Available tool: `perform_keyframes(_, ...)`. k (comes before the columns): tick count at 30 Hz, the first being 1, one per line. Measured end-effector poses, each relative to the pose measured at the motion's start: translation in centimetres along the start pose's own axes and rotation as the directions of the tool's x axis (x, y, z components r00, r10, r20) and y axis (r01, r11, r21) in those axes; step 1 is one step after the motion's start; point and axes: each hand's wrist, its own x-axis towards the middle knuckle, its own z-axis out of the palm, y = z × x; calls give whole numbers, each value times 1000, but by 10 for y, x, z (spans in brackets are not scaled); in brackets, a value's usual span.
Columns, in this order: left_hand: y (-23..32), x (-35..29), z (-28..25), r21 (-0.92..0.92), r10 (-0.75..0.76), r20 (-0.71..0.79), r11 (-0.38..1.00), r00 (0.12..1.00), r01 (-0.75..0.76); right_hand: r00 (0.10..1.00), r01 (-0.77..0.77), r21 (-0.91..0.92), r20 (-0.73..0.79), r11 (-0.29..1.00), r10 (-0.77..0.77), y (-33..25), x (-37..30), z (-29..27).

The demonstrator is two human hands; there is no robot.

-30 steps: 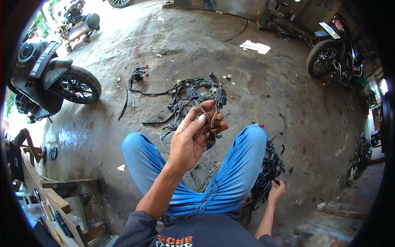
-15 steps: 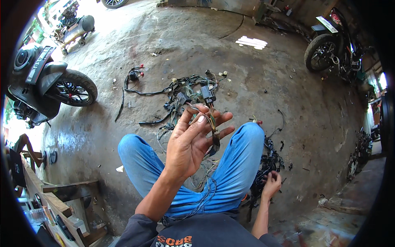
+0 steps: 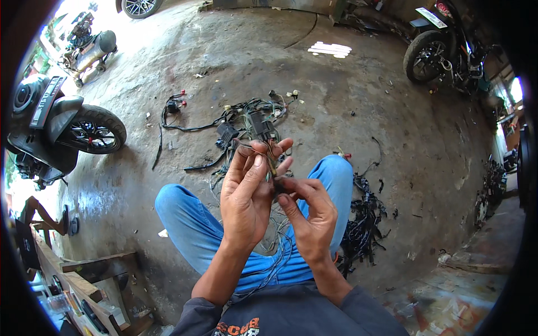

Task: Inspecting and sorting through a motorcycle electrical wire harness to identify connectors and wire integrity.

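Note:
My left hand is closed on a bundle of thin wires, thumb against index finger. A dark block-shaped connector stands up at the bundle's top end. My right hand pinches the lower part of the same bundle, where a dark wrapped section shows; its fingertips partly hide it. A second dark connector is just beyond my left fingertips; whether it hangs from the held wires or lies on the floor I cannot tell. Loose thin wires hang between my knees and over my lap.
Beyond my hands a wiring harness spreads over the concrete floor. Black scraps are heaped beside my right knee. A motorcycle wheel stands at the left, another motorcycle at the far right. A wooden bench is at lower left.
My right hand has come from the black scraps at the right to the wire bundle and pinches it. My left hand still holds the bundle; the whole view has shifted slightly.

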Motion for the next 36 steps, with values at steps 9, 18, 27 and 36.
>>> perform_keyframes(9,15,-11,-24,-220,-90,-21,972,996,83,988,-154,114,35,981,151,-17,-11,30)
perform_keyframes(18,20,-6,-32,-435,-74,232,884,970,171,994,84,-24,71,996,-82,-18,-13,30)
perform_keyframes(27,21,-4,-34,-652,54,405,717,913,246,994,43,99,100,994,-52,-28,-19,34)
perform_keyframes(36,-9,-47,-52,425,-303,32,867,953,261,994,-52,26,-99,998,54,-19,5,24)
